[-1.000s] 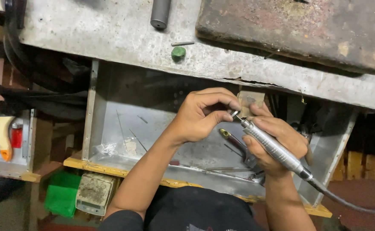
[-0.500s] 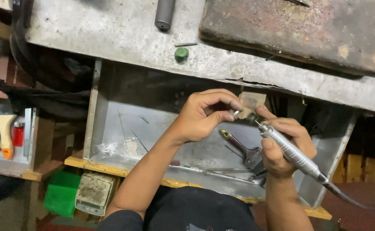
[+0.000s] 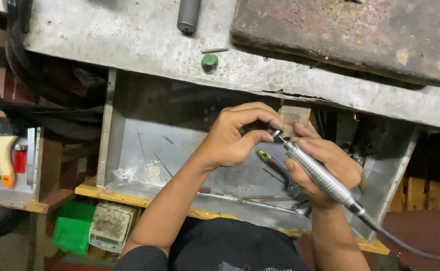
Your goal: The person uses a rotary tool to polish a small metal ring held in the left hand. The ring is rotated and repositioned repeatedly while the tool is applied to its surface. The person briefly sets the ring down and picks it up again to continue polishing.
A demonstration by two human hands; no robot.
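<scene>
left hand [image 3: 235,135] pinches tiny metal piece [image 3: 276,133]; right hand [image 3: 325,170] wraps rotary handpiece [image 3: 320,175], tip touching piece. best brace against wooden peg [image 3: 294,116], light pressure, over tray [image 3: 144,150].

Worn grey metal workbench [image 3: 129,35]; on it are seen a dark cylinder [image 3: 188,15], a small green cap [image 3: 209,61], a thin metal pin [image 3: 214,50] and a rusty slab [image 3: 350,35].

I judge this a metalworking workshop: scarred steel bench [image 3: 129,40], open metal tray drawer [image 3: 144,150] under it, rotary handpiece [image 3: 318,173], rusted slab [image 3: 345,35].
</scene>
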